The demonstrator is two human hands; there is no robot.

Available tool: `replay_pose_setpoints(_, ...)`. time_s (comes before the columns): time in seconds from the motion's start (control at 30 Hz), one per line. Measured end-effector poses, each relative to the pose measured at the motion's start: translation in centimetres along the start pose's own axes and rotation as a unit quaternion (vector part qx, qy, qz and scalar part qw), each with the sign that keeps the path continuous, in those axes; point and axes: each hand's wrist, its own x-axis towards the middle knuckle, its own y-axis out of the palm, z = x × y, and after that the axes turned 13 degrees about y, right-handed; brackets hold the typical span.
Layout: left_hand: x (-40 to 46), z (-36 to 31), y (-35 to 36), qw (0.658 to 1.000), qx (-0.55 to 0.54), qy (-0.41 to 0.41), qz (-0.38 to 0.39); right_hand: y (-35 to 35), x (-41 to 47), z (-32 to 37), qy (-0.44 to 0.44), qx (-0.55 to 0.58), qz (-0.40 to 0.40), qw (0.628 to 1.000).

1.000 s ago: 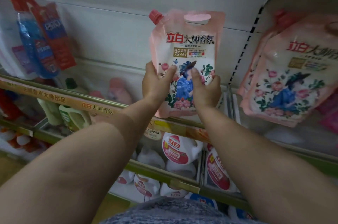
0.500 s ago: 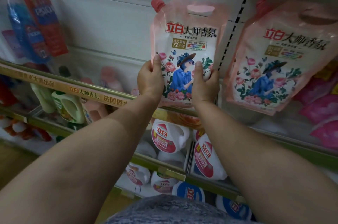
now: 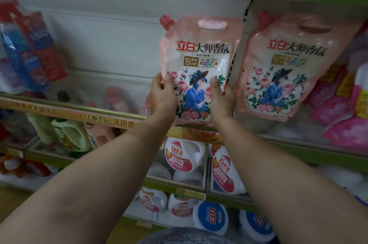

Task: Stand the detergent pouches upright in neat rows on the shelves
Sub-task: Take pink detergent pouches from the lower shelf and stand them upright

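Held pink detergent pouch (image 3: 199,68) upright over shelf edge (image 3: 111,118), beside leaning neighbour pouch (image 3: 286,68). Left hand (image 3: 162,96) and right hand (image 3: 222,98) clamped on lower sides. Judged it heavy, soft-walled, slick film; low grip near base seemed steadiest.

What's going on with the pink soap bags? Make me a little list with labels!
Held pouch: pink pouch, upright, red cap at top left
Left hand: left hand grips its lower left edge
Right hand: right hand grips its lower right edge
Neighbour: second pink pouch to the right, tilted
Below: white jugs on the lower shelf
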Motion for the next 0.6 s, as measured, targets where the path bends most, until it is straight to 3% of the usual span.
replay_pose_setpoints(0.37, -3.4, -1.4, 4.2, 0.992, -0.029, 0.005, 0.121, -5.5, -1.2, 1.1, -0.02, 0.026, -0.162, 0.986)
replay_pose_setpoints(0.6, -6.0, -2.3, 8.0, 0.979, -0.061, -0.024, 0.191, -10.7, -1.0, 1.6, -0.036, 0.028, -0.212, 0.976)
